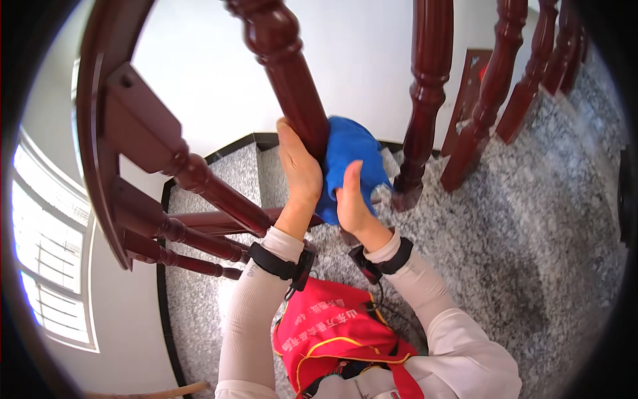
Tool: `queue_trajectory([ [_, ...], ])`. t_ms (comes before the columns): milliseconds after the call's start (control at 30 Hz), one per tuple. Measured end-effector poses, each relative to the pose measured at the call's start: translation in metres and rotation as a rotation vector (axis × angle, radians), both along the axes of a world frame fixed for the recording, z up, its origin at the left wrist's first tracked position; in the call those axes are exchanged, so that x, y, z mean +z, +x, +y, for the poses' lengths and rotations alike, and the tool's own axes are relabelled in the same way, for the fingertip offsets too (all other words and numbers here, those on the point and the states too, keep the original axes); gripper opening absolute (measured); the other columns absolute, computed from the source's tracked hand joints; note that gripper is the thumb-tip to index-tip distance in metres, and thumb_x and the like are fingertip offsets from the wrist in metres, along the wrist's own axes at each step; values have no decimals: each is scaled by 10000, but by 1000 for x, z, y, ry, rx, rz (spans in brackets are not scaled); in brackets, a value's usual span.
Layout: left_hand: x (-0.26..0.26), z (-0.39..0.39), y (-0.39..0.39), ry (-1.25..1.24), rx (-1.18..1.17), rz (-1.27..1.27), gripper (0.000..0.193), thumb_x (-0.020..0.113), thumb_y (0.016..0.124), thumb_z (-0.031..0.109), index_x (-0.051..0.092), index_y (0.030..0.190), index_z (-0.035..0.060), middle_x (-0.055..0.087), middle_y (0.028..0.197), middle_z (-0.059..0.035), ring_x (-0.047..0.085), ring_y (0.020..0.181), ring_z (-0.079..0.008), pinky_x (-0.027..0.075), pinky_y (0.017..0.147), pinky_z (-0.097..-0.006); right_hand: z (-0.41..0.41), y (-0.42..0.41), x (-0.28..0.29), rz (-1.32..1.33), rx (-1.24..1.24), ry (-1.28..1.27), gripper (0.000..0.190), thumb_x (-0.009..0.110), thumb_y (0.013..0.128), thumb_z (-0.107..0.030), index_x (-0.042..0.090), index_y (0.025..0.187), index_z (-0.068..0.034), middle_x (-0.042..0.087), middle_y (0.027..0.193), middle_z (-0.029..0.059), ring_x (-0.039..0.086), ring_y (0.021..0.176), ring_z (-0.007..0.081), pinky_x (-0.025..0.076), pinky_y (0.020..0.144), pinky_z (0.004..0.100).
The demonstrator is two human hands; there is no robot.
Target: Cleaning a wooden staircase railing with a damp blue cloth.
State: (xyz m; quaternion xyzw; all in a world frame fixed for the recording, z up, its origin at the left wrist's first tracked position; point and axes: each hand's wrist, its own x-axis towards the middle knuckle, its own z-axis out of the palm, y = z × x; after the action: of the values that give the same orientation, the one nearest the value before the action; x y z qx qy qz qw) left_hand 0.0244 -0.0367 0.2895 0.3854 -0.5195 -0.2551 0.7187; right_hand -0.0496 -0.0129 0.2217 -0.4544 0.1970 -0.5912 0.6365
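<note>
A thick, dark red wooden baluster (299, 95) slants down between my hands. My left hand (297, 164) lies with its palm and raised fingers along the left side of this post. A blue cloth (351, 154) wraps the post's right side, and my right hand (354, 199) presses it there with the thumb up and the other fingers hidden behind the cloth. The lower end of the post is covered by the cloth and my hands.
More turned balusters (428, 90) rise at the right from the speckled stone steps (498, 259). The curved handrail (89, 149) with its balusters runs down the left side. A barred window (50, 249) is at the far left; a wooden stick (169, 392) lies at the bottom left.
</note>
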Motion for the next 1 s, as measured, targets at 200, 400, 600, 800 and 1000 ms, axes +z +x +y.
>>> queue_trajectory([
  [200,12,16,12,158,-255,29,566,205,960,421,203,1372,33,318,1355,-83,321,1225,-157,258,1021,-286,-25,0,154,207,-106,-371,727,275,862,-628,460,1069,45,467,1080,127,410,1008,184,308,940,311],
  [400,-4,9,18,-36,-123,-313,497,255,945,383,294,1283,20,425,1201,-118,402,1119,-191,296,979,-293,-21,10,109,440,-558,-827,453,551,818,-455,534,947,-21,534,867,75,504,828,196,398,803,343],
  [600,4,7,5,34,-212,29,510,193,957,405,358,1219,0,458,1144,-123,434,1062,-188,304,960,-295,-30,-2,151,736,-631,-907,318,552,843,-300,525,1000,-24,563,919,79,524,773,171,430,700,309],
  [800,-3,0,19,34,-178,-75,511,157,960,396,390,1183,0,484,1097,-143,447,1004,-199,326,905,-298,-39,-15,242,321,70,-466,266,698,702,-121,592,933,-44,604,840,33,569,746,130,448,689,265],
  [1000,-4,4,17,-27,8,-193,505,186,953,385,396,1189,-9,536,1039,-187,503,982,-272,365,875,-329,-36,15,218,5,-230,-577,261,711,682,-102,575,892,-27,589,805,26,543,702,116,445,654,260],
])
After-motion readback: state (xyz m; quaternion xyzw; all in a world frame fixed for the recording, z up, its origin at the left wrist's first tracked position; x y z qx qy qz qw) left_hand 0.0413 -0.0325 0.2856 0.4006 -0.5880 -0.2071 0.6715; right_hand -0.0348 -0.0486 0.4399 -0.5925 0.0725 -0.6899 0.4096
